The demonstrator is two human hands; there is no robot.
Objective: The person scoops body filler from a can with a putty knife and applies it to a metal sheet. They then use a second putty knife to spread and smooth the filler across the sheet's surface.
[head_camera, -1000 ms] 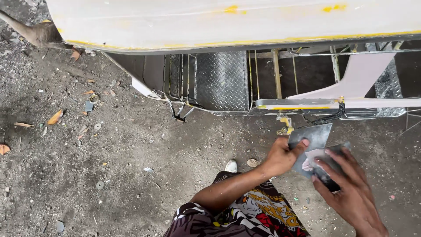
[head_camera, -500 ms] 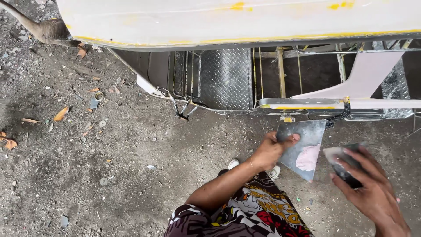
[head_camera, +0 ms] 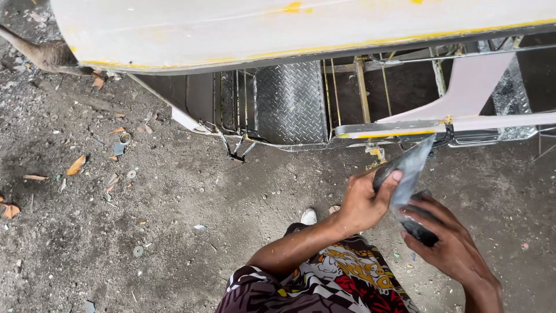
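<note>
Left hand (head_camera: 362, 203) pinching a thin grey metal plate (head_camera: 408, 171) tilted edge-on, right hand (head_camera: 449, 243) wrapped round a dark scraper (head_camera: 418, 229).

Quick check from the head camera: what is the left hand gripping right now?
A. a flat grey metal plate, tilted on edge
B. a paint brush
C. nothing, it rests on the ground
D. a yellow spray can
A. The left hand closes its fingers on a flat grey plate held tilted on edge, while the right hand holds a small dark tool against the plate's lower part.
</note>
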